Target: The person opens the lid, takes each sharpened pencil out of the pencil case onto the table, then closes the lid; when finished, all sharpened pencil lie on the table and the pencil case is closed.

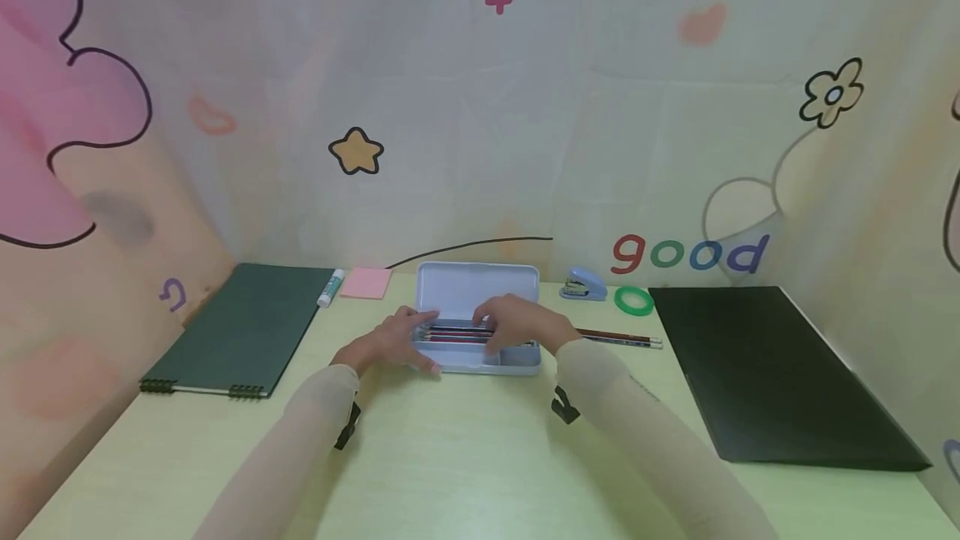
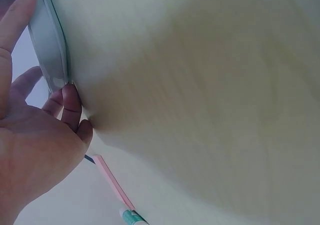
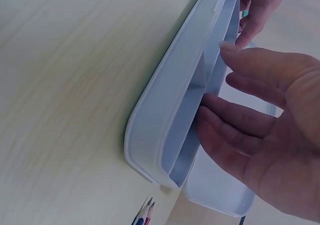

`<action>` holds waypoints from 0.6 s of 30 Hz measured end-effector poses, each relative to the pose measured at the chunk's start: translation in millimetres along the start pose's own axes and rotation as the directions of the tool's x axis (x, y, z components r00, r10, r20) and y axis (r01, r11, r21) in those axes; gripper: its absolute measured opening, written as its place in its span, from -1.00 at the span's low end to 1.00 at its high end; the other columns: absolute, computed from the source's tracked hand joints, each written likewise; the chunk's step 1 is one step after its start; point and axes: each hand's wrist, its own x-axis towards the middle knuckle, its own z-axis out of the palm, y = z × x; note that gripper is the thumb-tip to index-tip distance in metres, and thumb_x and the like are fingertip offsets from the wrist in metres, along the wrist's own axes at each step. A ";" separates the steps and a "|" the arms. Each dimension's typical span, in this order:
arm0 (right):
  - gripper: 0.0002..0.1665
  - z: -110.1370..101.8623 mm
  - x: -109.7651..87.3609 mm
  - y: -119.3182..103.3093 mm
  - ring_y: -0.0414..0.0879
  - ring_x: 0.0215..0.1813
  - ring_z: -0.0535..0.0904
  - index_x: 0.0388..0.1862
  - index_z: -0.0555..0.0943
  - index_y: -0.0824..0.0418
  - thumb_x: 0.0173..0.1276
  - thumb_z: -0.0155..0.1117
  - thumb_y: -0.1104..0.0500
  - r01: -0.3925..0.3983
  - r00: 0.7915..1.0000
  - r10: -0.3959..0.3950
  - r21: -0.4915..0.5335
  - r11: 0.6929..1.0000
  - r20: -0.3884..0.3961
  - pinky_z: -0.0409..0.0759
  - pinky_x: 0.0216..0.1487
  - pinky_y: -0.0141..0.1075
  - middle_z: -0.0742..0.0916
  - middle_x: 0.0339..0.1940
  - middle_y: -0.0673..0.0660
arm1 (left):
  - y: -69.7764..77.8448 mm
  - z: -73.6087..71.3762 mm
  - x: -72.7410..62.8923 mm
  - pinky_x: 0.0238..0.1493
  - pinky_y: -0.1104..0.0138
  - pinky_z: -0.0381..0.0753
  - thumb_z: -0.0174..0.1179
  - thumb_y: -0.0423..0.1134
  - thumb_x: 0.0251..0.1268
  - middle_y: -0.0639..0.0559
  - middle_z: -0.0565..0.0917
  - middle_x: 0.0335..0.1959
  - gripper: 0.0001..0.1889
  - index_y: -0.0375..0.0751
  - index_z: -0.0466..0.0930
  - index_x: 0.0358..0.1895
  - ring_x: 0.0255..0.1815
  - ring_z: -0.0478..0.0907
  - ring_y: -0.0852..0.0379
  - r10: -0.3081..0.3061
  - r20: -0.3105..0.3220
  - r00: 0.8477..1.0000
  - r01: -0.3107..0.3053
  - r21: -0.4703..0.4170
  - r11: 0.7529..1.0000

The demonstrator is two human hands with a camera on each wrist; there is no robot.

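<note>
Left grip (image 1: 395, 340) clasped case (image 1: 468, 357) at 9 o'clock; right grip (image 1: 517, 323), digits apart, overhung it. Sleeve (image 1: 637, 432) contact risked rolling pencils (image 1: 622, 337), 3 o'clock.

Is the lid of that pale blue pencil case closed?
No, the lid stands open behind the pencil case, and pencils show inside.

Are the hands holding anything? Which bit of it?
The left hand holds the case by its left end. The right hand reaches into the case, but I can't tell whether it grips any pencils.
</note>
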 end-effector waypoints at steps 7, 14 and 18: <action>-0.55 1.5 1.2 -4.6 -0.05 -0.06 0.58 0.12 0.66 0.12 0.22 0.48 0.22 -0.017 1.000 0.017 -0.013 1.000 0.003 0.59 0.19 -0.10 0.74 -0.08 0.08 | 0.5 1.5 -0.5 0.43 -0.24 0.25 0.54 0.08 -0.02 -0.24 0.17 0.48 0.06 0.11 0.13 0.58 0.43 0.19 -0.24 0.000 0.000 1.000 0.000 0.003 1.000; -0.60 1.9 1.6 -8.5 -0.05 -0.05 0.56 0.10 0.67 0.13 0.26 0.43 0.26 -0.007 1.000 0.007 -0.047 0.999 -0.013 0.56 0.22 -0.10 0.74 -0.09 0.07 | -1.4 1.1 1.0 0.44 -0.24 0.23 0.54 0.09 -0.02 -0.23 0.15 0.50 0.06 0.12 0.13 0.58 0.44 0.18 -0.24 -0.007 0.002 1.000 0.007 0.002 1.000; -0.59 3.5 1.4 -10.1 -0.06 -0.07 0.53 0.13 0.66 0.12 0.28 0.42 0.25 0.010 1.000 -0.009 -0.052 0.999 0.001 0.54 0.22 -0.11 0.73 -0.11 0.03 | -2.0 1.2 0.9 0.43 -0.24 0.24 0.55 0.09 -0.04 -0.24 0.14 0.51 0.07 0.12 0.14 0.58 0.45 0.17 -0.25 -0.014 -0.003 1.000 0.014 -0.013 1.000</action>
